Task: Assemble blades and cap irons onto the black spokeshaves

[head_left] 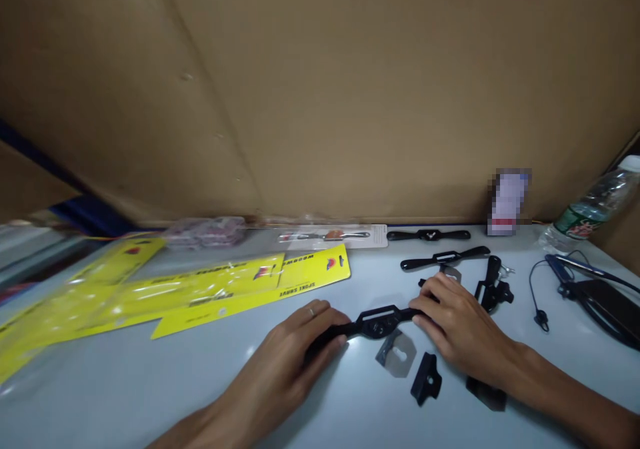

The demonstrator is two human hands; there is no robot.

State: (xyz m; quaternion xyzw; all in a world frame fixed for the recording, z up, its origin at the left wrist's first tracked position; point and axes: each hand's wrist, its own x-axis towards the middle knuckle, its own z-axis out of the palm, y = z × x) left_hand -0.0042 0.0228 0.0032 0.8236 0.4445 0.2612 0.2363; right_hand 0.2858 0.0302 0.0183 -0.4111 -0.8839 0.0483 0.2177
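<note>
A black spokeshave body [380,322] lies across the middle of the table, held at both ends. My left hand [305,349], with a ring on one finger, wraps round its left handle. The fingers of my right hand [450,315] pinch its right handle. Just below the body rests a grey metal blade [399,354] with a slot, and beside it a black cap piece [427,379] with a hole. Beyond my right hand lie a second black body [445,258] and, to its right, another [490,282] with small parts around it.
Yellow cards with clear plastic packaging [200,289] spread over the left side. At the back are a packaged tool [340,235], another black body [429,235] and an upright phone [509,199]. A bottle [590,209], a cord and a dark object [610,309] stand right. Cardboard [350,89] rises behind.
</note>
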